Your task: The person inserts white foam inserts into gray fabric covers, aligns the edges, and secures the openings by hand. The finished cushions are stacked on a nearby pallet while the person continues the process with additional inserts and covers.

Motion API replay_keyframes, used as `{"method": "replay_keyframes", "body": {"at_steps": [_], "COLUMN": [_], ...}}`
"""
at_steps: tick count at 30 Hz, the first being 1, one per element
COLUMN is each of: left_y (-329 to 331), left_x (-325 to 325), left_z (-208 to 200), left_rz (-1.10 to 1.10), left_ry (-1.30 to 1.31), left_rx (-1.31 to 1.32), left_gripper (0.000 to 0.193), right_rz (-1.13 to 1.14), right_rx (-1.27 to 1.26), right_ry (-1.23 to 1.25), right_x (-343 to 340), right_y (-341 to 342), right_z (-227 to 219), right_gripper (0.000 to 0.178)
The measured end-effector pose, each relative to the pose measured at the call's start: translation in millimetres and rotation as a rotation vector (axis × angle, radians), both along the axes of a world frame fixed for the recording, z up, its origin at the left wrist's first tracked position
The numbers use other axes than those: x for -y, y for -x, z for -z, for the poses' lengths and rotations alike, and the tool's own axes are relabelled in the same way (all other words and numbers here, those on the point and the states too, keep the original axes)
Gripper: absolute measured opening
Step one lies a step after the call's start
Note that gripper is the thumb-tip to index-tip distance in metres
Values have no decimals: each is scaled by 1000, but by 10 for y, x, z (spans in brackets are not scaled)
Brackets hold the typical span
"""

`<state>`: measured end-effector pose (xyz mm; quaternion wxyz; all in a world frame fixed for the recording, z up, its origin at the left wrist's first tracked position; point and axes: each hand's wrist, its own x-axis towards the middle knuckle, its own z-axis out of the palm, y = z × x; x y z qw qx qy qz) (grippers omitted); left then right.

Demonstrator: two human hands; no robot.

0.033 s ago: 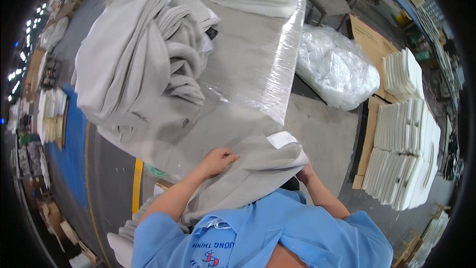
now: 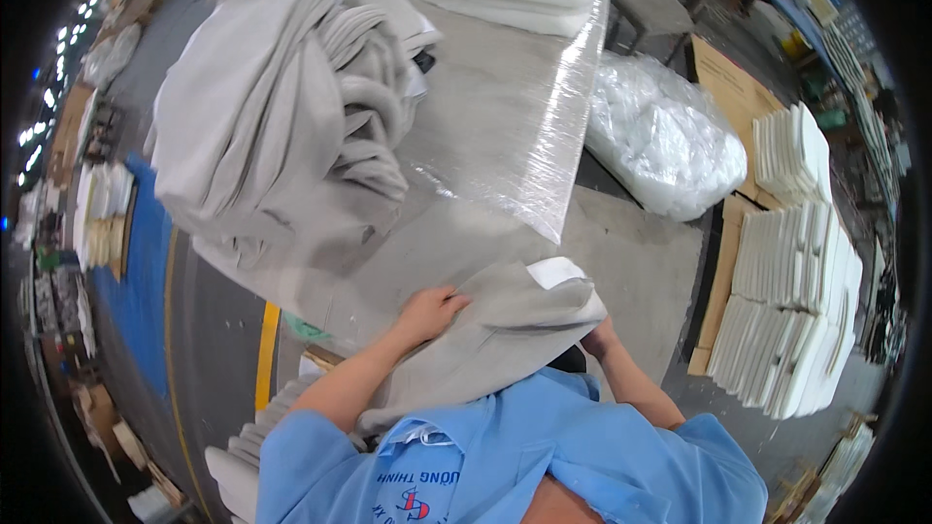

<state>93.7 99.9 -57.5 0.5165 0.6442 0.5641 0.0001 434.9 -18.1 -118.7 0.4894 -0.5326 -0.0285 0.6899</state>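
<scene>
Cloth (image 2: 476, 364) edges meet both hands (image 2: 435, 314) (image 2: 600, 338), grey surface (image 2: 641, 267) alongside.

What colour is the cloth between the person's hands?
The cloth is light grey, with a white patch at its far edge; see the head view.

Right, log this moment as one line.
left hand: holding grey cloth by left edge | right hand: at its right end, partly hidden | cloth pile: ahead, left
</scene>
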Motion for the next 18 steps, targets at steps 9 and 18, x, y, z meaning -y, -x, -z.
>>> {"method": "replay_keyframes", "body": {"at_steps": [9, 18], "left_y": [1100, 1393], "left_x": [470, 1443], "left_z": [-80, 246], "left_rz": [-42, -1248], "left_ry": [-141, -380], "left_rx": [-118, 47], "left_gripper": [50, 34], "right_rz": [-837, -1742], "right_rx": [809, 1279], "right_ry": [-278, -1110], "right_x": [-767, -844], "right_y": [-744, 906], "right_z": [-1250, -2946], "right_gripper": [45, 88]}}
